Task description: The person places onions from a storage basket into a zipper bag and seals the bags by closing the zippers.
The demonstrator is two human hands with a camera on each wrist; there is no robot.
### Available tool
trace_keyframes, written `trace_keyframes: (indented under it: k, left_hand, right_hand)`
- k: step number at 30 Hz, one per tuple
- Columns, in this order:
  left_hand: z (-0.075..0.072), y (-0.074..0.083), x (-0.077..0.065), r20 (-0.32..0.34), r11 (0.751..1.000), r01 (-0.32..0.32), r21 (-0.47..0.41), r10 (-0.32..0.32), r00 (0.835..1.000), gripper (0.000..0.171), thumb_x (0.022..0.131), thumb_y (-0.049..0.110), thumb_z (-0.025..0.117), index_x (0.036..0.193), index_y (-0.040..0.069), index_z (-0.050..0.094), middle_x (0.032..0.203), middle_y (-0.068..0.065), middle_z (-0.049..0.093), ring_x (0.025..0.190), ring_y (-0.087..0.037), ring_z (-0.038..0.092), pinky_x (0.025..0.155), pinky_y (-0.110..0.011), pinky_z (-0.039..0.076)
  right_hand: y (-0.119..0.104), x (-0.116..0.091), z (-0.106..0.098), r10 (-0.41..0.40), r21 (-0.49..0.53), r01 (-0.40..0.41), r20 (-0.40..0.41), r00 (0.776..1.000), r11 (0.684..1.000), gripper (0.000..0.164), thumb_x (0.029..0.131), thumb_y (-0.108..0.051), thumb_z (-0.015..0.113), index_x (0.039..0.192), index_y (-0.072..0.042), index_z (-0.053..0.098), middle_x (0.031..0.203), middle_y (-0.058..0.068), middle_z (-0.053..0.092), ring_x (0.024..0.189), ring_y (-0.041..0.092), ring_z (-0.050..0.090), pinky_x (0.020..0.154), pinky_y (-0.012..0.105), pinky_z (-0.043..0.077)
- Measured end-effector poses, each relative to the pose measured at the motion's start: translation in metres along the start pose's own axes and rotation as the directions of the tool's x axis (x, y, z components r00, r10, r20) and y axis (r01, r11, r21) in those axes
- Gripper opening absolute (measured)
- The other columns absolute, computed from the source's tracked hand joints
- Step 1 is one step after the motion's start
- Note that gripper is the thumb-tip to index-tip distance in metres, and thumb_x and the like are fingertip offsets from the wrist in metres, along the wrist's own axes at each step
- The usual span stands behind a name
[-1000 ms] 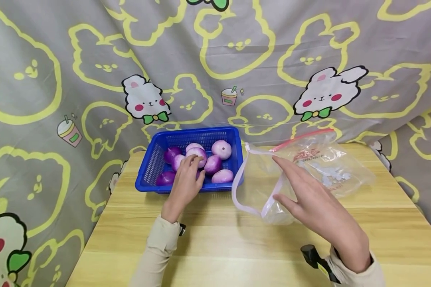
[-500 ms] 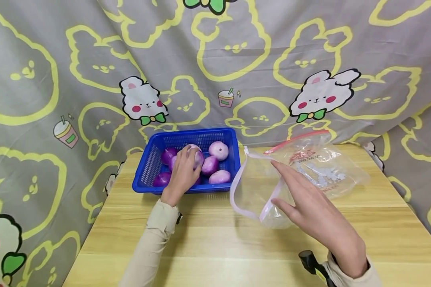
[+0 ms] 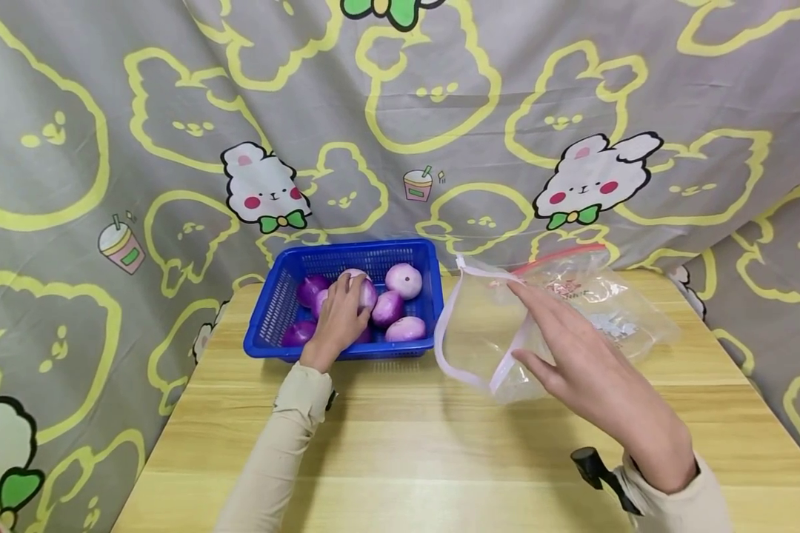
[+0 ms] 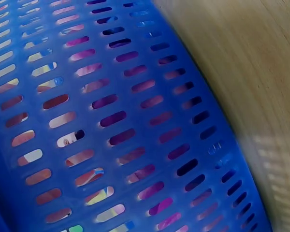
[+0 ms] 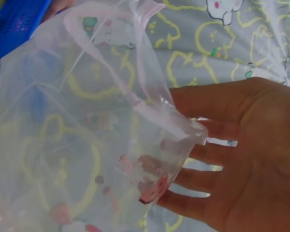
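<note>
A blue slotted plastic basket (image 3: 260, 333) holds several purple onions (image 3: 388, 309). Inside it, my left hand (image 3: 336, 314) grips one pale purple onion (image 3: 369, 295), its fingers curved over the top. The left wrist view shows only the basket's slotted wall (image 4: 135, 116), with purple showing through the slots; that hand is hidden there. To the right, a clear plastic bag (image 3: 476, 326) stands with its lilac-edged mouth gaping toward the basket. My right hand (image 3: 576, 363) touches the bag's rim with fingers extended and thumb apart; in the right wrist view the fingers look spread and straight.
Behind my right hand lies another clear bag with a red zip strip (image 3: 567, 255) and printed pattern. A wooden table (image 3: 400, 451) carries everything. A grey cartoon-print curtain (image 3: 347, 89) hangs close behind the basket.
My left hand has reached slightly deeper, and its fingers have closed round the onion. The right hand and the gaping bag have shifted only a little.
</note>
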State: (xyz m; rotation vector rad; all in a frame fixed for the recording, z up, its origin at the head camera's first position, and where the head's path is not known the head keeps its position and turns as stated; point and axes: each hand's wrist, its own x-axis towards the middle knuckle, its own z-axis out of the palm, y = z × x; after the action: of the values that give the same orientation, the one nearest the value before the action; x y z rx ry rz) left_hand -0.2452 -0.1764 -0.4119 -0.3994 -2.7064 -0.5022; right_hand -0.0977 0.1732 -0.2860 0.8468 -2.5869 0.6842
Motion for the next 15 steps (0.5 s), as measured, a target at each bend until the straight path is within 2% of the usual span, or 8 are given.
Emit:
trace_keyframes:
  k: [4, 7, 9, 11, 15]
  left_hand:
    - [0.001, 0.000, -0.001, -0.011, 1.000, 0.018, -0.005, -0.018, 1.000, 0.056, 0.083, 0.007, 0.074, 0.134, 0.003, 0.053, 0.138, -0.027, 0.049, 0.124, -0.049, 0.047, 0.091, -0.065, 0.047]
    - [0.001, 0.001, 0.000, -0.014, 1.000, 0.029, -0.007, -0.029, 0.999, 0.054, 0.083, 0.007, 0.073, 0.133, 0.003, 0.054, 0.136, -0.027, 0.050, 0.123, -0.049, 0.048, 0.091, -0.065, 0.046]
    - [0.002, 0.001, 0.000, -0.014, 0.999, 0.034, -0.009, -0.034, 0.999, 0.054, 0.083, 0.006, 0.073, 0.133, 0.003, 0.054, 0.136, -0.026, 0.051, 0.122, -0.049, 0.048, 0.092, -0.064, 0.046]
    - [0.002, 0.000, 0.000, -0.020, 1.000, 0.029, -0.007, -0.029, 0.999, 0.053, 0.083, 0.006, 0.073, 0.132, 0.003, 0.053, 0.135, -0.025, 0.051, 0.121, -0.049, 0.048, 0.092, -0.063, 0.047]
    - [0.002, 0.000, 0.000, -0.028, 1.000, 0.026, -0.012, -0.026, 0.999, 0.053, 0.081, 0.006, 0.073, 0.129, 0.002, 0.052, 0.134, -0.023, 0.052, 0.117, -0.049, 0.048, 0.093, -0.059, 0.047]
  right_hand:
    - [0.011, 0.004, 0.003, 0.048, 0.047, -0.046, -0.050, 0.998, 0.998, 0.065, 0.089, -0.015, 0.075, 0.147, -0.013, 0.045, 0.142, 0.009, 0.054, 0.129, 0.031, 0.052, 0.100, 0.053, 0.044]
    - [0.020, 0.008, 0.009, 0.044, 0.063, -0.034, -0.159, 0.986, 0.997, 0.040, 0.092, -0.020, 0.072, 0.130, -0.011, 0.061, 0.122, 0.003, 0.067, 0.108, 0.022, 0.064, 0.088, 0.043, 0.049]
    - [0.026, 0.011, 0.013, -0.012, 0.045, 0.023, -0.233, 0.972, 0.999, 0.028, 0.091, -0.016, 0.072, 0.119, -0.010, 0.068, 0.111, 0.001, 0.072, 0.094, 0.018, 0.067, 0.079, 0.036, 0.050]
    - [0.031, 0.015, 0.016, -0.101, 0.024, 0.112, -0.284, 0.954, 0.993, 0.023, 0.087, -0.005, 0.073, 0.110, -0.008, 0.071, 0.103, 0.002, 0.073, 0.086, 0.017, 0.068, 0.076, 0.033, 0.049]
    - [0.041, 0.024, 0.022, -0.250, 0.000, 0.264, -0.323, 0.913, 0.964, 0.030, 0.083, 0.007, 0.069, 0.108, -0.007, 0.073, 0.100, 0.002, 0.072, 0.088, 0.017, 0.063, 0.075, 0.026, 0.046]
